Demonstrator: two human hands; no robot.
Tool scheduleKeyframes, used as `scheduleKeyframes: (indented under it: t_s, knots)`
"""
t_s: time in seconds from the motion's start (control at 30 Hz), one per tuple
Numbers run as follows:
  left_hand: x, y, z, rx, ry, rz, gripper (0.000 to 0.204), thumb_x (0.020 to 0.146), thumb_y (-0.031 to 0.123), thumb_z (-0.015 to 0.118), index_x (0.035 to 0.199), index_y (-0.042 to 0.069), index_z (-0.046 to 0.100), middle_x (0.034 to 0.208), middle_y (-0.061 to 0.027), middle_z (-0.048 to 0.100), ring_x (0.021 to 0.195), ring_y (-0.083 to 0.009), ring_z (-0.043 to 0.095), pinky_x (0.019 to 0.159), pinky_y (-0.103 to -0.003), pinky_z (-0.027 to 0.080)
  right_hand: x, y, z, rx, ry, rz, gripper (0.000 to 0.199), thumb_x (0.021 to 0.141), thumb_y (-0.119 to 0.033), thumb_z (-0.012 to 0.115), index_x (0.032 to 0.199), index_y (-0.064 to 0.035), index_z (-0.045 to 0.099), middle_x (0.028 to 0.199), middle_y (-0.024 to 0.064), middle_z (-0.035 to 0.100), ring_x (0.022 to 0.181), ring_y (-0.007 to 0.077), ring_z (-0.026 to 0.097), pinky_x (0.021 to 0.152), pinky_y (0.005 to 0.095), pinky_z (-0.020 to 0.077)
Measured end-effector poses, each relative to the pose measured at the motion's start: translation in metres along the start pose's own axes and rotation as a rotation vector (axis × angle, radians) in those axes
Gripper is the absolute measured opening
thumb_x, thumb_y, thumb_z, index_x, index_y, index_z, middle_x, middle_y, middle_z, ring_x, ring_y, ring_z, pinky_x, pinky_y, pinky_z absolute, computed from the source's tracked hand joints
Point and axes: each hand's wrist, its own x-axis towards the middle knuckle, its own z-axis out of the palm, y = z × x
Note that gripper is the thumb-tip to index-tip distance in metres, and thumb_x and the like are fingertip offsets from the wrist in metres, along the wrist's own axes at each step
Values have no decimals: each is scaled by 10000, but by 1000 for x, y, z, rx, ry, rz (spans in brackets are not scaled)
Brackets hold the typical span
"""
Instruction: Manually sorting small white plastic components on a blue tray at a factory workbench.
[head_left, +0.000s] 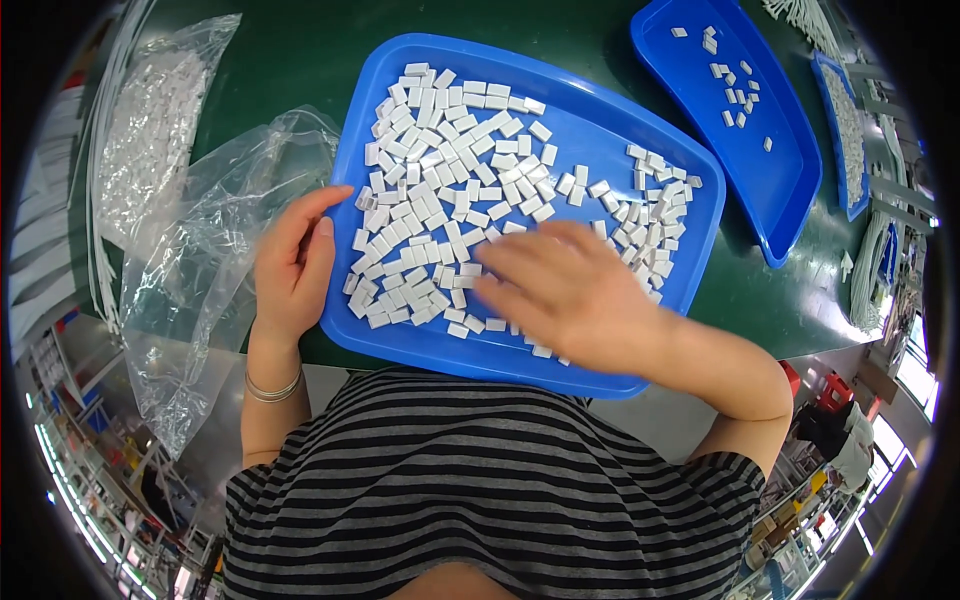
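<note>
A blue plastic tray (590,135) lies on the green table in front of me, covered with several small white rectangular pieces (440,190). My left hand (295,265) rests at the tray's left rim, fingers apart, thumb touching the edge near the pieces. My right hand (565,290) lies flat and spread over the pieces in the tray's lower middle, blurred, palm down. It hides the pieces under it. Neither hand grips anything that I can see.
An empty clear plastic bag (200,290) lies left of the tray. A second bag (150,140) full of white pieces sits at far left. Another blue tray (790,190) with a few white pieces stands at upper right, and a third (850,130) beyond it.
</note>
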Motion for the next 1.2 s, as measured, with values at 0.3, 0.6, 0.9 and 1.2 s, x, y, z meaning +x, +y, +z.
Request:
scheduleKeyframes:
  t_s: [0.3, 0.6, 0.9, 1.2]
  knots:
    - [-2, -1, 3, -27, 10, -1, 284, 932, -3, 482, 1175, -1, 630, 901, -42, 621, 664, -49, 466, 594, -193, 363, 64, 82, 10, -33, 315, 213, 111, 810, -83, 700, 915, -52, 712, 899, 63, 641, 822, 249, 648, 702, 340, 541]
    - [-2, -3, 1, -9, 12, -2, 287, 921, -4, 493, 1168, 13, 637, 779, -19, 582, 616, -57, 445, 562, -209, 350, 72, 83, 2, -173, 99, 206, 156, 836, -98, 677, 985, -58, 701, 947, 74, 652, 874, 254, 665, 748, 343, 547]
    - [0, 3, 0, 5, -8, -15, 273, 926, 9, 504, 1165, 15, 636, 772, -13, 583, 613, -60, 452, 561, -211, 354, 64, 81, -16, 452, 126, 441, 134, 874, -116, 664, 970, -23, 664, 847, 22, 614, 669, 141, 598, 603, 249, 467]
    - [-4, -2, -1, -9, -1, -29, 275, 922, 14, 503, 1164, 17, 636, 785, -25, 597, 611, -58, 455, 551, -218, 345, 9, 106, -47, 1489, 306, 902, 149, 925, -188, 635, 889, -48, 598, 662, -53, 424, 487, -6, 290, 400, 168, 181]
